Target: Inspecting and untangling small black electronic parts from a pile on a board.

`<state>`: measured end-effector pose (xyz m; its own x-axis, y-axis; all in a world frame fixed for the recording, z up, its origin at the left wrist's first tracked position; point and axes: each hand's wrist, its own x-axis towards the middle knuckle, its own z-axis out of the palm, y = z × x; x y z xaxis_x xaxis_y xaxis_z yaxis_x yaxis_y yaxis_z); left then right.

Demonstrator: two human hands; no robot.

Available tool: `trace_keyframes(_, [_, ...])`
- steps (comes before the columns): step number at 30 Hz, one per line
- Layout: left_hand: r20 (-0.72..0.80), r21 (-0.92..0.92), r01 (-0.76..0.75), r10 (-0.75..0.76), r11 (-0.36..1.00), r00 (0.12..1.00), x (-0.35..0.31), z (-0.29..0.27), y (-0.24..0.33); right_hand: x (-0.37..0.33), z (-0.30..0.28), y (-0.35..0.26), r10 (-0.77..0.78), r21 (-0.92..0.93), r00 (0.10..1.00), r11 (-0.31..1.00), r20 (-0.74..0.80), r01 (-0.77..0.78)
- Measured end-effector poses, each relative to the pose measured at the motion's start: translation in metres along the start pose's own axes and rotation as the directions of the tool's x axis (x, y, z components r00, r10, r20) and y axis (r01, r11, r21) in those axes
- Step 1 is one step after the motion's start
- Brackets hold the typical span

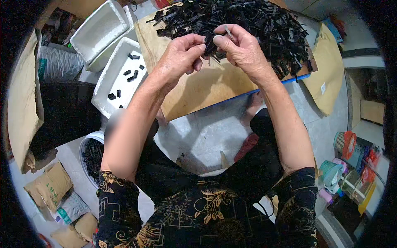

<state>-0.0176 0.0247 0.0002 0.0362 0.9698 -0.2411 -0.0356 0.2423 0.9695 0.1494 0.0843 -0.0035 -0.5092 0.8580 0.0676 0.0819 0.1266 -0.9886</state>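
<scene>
Over the wooden board (178, 97), my two hands meet in front of a large heap of black plastic parts (264, 27). My left hand (184, 53) is closed, thumb against fingers, at a small black plastic part (209, 46) seen between the hands. Pinched in my right hand (244, 47) is a thin silvery blade-like tool (228, 33), its end sticking up past the fingertips. The fingers hide much of the tool and of the part.
Left of the board stands a white foam box (108, 84) with several small black pieces inside. Another white foam box (101, 31) lies behind it. A white bucket (84, 144) of black parts is by my left elbow. Paper sacks (326, 68) flank the board.
</scene>
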Motion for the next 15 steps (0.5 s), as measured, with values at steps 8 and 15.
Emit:
trace_keyframes(8, [0.139,0.005,0.040,-0.040,0.999,0.989,-0.004,0.002,0.006,-0.004,-0.009,-0.002,0.043,0.047,0.989,0.998,0.141,-0.050])
trace_keyframes(15, [-0.187,0.163,-0.171,0.201,0.972,0.962,0.002,0.005,0.007,0.004,-0.012,0.010,-0.073,-0.134,0.995,0.989,-0.064,0.064])
